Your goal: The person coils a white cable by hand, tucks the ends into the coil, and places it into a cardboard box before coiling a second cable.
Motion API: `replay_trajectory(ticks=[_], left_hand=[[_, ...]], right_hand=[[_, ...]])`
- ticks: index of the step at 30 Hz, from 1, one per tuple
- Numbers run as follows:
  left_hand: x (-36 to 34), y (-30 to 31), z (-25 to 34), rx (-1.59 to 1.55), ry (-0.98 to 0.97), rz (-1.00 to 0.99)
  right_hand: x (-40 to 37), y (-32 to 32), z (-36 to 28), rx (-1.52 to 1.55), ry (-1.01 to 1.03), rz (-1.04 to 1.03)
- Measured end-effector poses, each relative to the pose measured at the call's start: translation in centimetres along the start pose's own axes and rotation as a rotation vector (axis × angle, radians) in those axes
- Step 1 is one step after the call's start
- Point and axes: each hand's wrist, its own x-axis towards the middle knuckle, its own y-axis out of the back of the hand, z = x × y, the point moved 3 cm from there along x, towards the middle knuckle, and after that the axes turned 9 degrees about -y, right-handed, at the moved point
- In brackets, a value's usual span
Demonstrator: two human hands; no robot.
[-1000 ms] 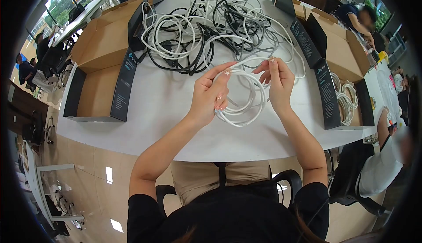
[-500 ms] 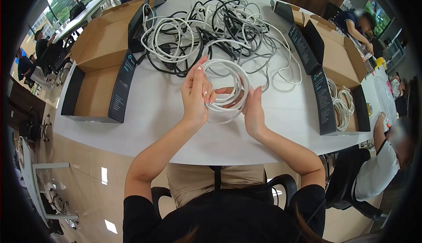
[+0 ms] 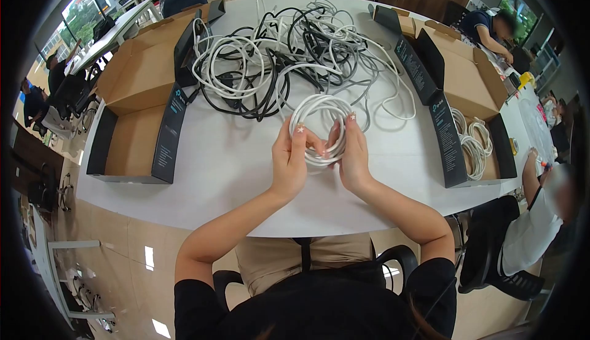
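Observation:
Between both hands I hold a white cable wound into a round coil of several loops, over the near middle of the table. My left hand grips the coil's left side, thumb on top and fingers curled through the ring. On the right side my right hand is closed round the loops, its thumb upright along them. Just beyond the coil lies a tangled pile of white, grey and black cables.
An open cardboard box with nothing in it stands left on the white table. Another open box on the right contains coiled white cables. A person sits at far right; another person leans over a table behind.
My left hand has moved right and down, from the coil's upper left to its left side. The coil now looks rounder and tighter, upright between both hands. The view has shifted slightly.

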Motion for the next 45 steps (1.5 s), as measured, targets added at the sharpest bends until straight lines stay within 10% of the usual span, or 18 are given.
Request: replay_trajectory(ticks=[7,16,36,45], left_hand=[[0.7,-0.1,-0.7,-0.101,0.058,-0.058],[1.3,1.4,-1.3,-0.039,0.118,-0.08],[1.9,2.5,-2.2,-0.585,0.427,-0.196],[1.3,0.7,-0.9,-0.513,0.211,-0.498]], right_hand=[[0.9,1.2,-4.2,-0.379,0.497,0.094],[0.4,0.4,-4.4,-0.671,0.577,0.056],[1.2,1.5,-4.1,-0.489,0.533,-0.061],[1.6,1.9,-4.7,-0.238,0.352,-0.094]])
